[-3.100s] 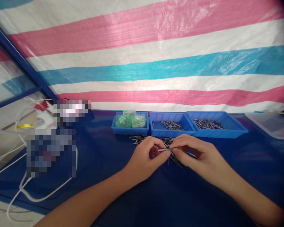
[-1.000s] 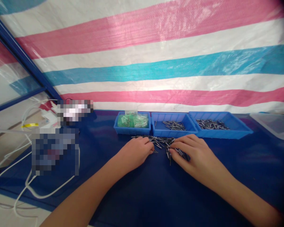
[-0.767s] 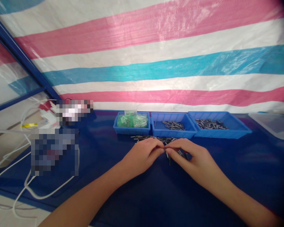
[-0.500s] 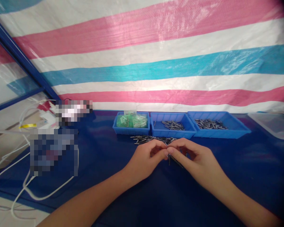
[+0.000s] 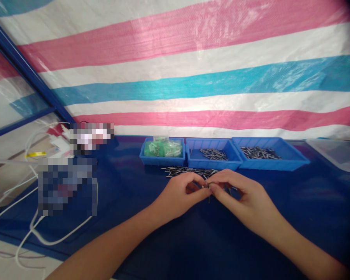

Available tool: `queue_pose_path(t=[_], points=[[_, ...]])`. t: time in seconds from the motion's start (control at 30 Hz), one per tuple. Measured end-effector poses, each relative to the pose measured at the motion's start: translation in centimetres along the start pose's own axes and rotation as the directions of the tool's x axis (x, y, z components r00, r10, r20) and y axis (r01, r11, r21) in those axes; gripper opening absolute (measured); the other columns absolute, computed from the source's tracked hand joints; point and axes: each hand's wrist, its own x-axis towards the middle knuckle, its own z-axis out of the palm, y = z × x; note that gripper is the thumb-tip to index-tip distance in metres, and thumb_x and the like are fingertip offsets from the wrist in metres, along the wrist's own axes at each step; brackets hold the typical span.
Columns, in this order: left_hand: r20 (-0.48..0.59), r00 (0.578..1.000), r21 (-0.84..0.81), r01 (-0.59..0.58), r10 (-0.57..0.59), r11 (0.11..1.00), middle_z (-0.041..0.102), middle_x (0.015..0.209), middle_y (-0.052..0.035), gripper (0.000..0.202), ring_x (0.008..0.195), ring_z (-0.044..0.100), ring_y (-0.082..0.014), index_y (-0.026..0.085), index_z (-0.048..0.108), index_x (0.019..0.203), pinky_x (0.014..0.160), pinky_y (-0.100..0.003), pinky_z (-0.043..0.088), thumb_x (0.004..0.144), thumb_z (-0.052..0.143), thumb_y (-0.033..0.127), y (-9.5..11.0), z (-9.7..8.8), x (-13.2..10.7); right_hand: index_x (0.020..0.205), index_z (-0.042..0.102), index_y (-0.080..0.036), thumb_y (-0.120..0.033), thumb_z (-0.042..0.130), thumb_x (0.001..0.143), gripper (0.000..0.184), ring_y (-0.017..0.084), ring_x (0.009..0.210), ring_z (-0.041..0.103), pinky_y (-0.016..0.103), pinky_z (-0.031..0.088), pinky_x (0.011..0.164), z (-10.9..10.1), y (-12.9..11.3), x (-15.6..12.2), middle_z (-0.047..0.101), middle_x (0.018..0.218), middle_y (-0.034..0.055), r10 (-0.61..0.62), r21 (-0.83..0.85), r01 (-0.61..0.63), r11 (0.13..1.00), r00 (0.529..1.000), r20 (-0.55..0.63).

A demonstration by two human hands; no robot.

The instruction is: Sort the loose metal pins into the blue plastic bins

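My left hand (image 5: 182,194) and my right hand (image 5: 243,190) meet over the dark blue table, fingertips touching. Both are closed in a pinch around a small thin metal rod (image 5: 209,200), whose end pokes out below the fingers. Much of what they hold is hidden by the fingertips. Just beyond the hands lies a loose pile of thin metal rods (image 5: 186,172), partly covered by my fingers. A few more rods show under my right hand.
Three blue bins stand behind the pile. The left bin (image 5: 160,161) holds green and clear bags, the middle bin (image 5: 196,158) and right bin (image 5: 293,157) loose metal pieces. A clear plastic lid or tray (image 5: 335,153) is far right; white cables (image 5: 56,242) run at left.
The fingertips have shifted slightly, the left thumb reaching further right. A thin rod now shows between the fingers. The bins and pile stay as they were.
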Motion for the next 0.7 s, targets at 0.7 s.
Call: queue_pose_path(t=[0.7], points=[[0.291, 0.94, 0.74, -0.339, 0.179, 0.58, 0.063, 0.1, -0.003, 0.02, 0.093, 0.059, -0.0197, 0.022, 0.065, 0.1, 0.08, -0.032, 0.044, 0.087, 0.057, 0.035, -0.3, -2.6, -0.1, 0.087, 0.061, -0.022, -0.045, 0.035, 0.088, 0.034, 0.033, 0.073, 0.062, 0.037, 0.036, 0.057, -10.1, 7.2, 1.7, 0.066, 0.081, 0.0119, 0.133, -0.764, -0.482, 0.429, 0.87, -0.474]])
